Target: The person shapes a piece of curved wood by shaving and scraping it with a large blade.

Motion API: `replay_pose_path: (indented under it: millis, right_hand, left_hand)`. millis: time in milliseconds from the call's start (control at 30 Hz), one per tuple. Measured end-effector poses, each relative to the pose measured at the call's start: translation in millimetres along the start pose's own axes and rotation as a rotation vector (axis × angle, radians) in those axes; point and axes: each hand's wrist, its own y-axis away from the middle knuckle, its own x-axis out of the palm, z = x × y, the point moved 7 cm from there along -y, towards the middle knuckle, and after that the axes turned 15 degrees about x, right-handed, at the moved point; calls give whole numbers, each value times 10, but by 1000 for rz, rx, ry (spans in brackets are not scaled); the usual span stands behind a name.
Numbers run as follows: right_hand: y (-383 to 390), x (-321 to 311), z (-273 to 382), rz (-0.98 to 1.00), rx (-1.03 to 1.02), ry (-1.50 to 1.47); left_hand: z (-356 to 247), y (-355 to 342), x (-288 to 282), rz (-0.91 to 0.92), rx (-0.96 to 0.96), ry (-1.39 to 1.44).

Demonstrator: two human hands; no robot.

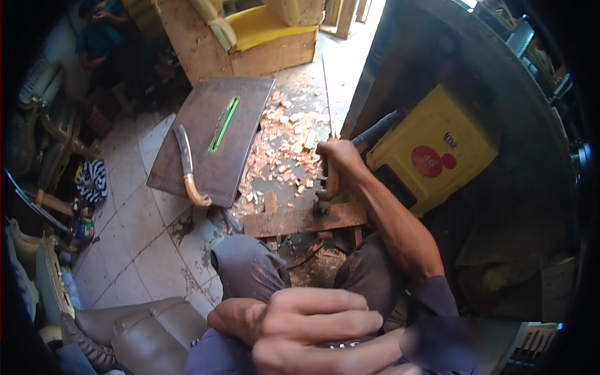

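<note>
My right hand (339,155), its arm stretched forward, is closed around the upper end of a brown wooden piece (330,182). The lower part of that piece meets a low wooden plank (294,220) in front of my knees. Close to the camera, my left hand (315,328) is slightly blurred, its fingers bent and pressed together. A dark blur beside its fingertips hides whether it holds anything. To the left, a large knife (188,162) with a curved wooden handle lies on a dark saw table (215,169), beside a green slot insert (224,125).
Wood chips (284,147) cover the floor past the plank. A yellow plastic stool (434,150) leans at the right. Beyond the saw table stands a wooden chair frame (275,56) with yellow covering. Another person (103,40) sits at the far left; brown cushions (153,334) lie near left.
</note>
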Motion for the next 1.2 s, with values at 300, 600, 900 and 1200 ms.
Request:
replay_pose_path:
  millis: [300, 600, 900, 1200]
  right_hand:
    - [165, 12, -47, -134, -180, 309]
    - [751, 55, 557, -606, -529, 996]
    - [1265, 347, 621, -533, -1084, 893]
    - [1528, -275, 799, -624, -1102, 262]
  left_hand:
    - [-28, 119, 112, -55, -144, -229]
    - [1551, 1662, -572, -168, -1139, -253]
    - [1766, 1946, -759, -686, -1160, 14]
    - [1724, 2032, -1585, -697, -1101, -478]
